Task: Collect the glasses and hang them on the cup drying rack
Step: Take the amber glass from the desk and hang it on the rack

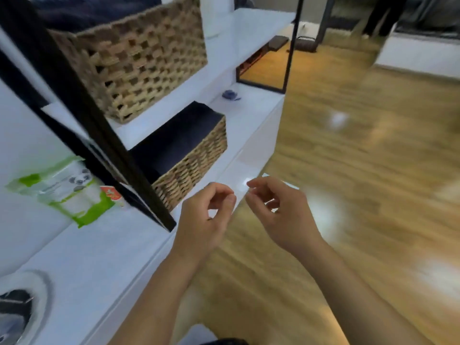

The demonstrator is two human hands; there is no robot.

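No glass and no cup drying rack shows in this blurred head view. My left hand (pixel 207 215) hovers at the front edge of the white counter (pixel 104 257), fingers loosely curled and holding nothing. My right hand (pixel 278 210) is just to its right, out over the wooden floor (pixel 361 170), fingers also curled and apart with nothing in them. The two hands are close together but do not touch.
A black-framed shelf unit (pixel 104 135) stands on the counter with a wicker basket (pixel 139 66) above and a dark-lined wicker basket (pixel 191 155) below. A green-and-white packet (pixel 67 190) lies left of the frame. A small blue object (pixel 230 94) sits further along. A person's legs (pixel 383 13) stand far back.
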